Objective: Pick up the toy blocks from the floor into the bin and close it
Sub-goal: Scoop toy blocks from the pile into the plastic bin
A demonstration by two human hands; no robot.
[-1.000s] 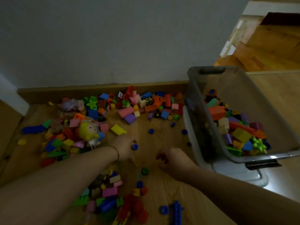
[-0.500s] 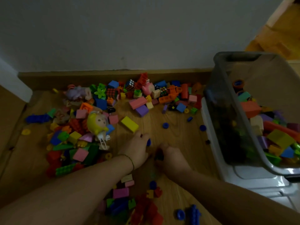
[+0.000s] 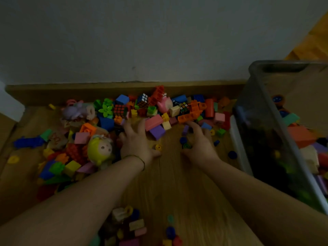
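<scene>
Colourful toy blocks (image 3: 190,110) lie in a heap on the wooden floor along the wall. My left hand (image 3: 136,142) reaches forward with spread fingers, its tips at a pink block (image 3: 153,121) and a purple block (image 3: 157,132). A small yellow ring (image 3: 158,147) lies by its thumb. My right hand (image 3: 199,144) arches over the floor, with small blue and green round pieces (image 3: 184,143) held against its thumb. The grey see-through bin (image 3: 266,121) stands open at the right, partly filled with blocks (image 3: 300,134).
A yellow doll (image 3: 100,149), a purple plush toy (image 3: 74,110) and small puzzle cubes (image 3: 142,99) lie among the blocks. A white lid (image 3: 237,139) sticks out under the bin. More loose blocks (image 3: 136,226) lie near my forearms. A skirting board (image 3: 106,89) closes off the back.
Both hands have moved forward from the middle of the floor to the edge of the block heap by the wall. My left fingers have spread out. The view has shifted left.
</scene>
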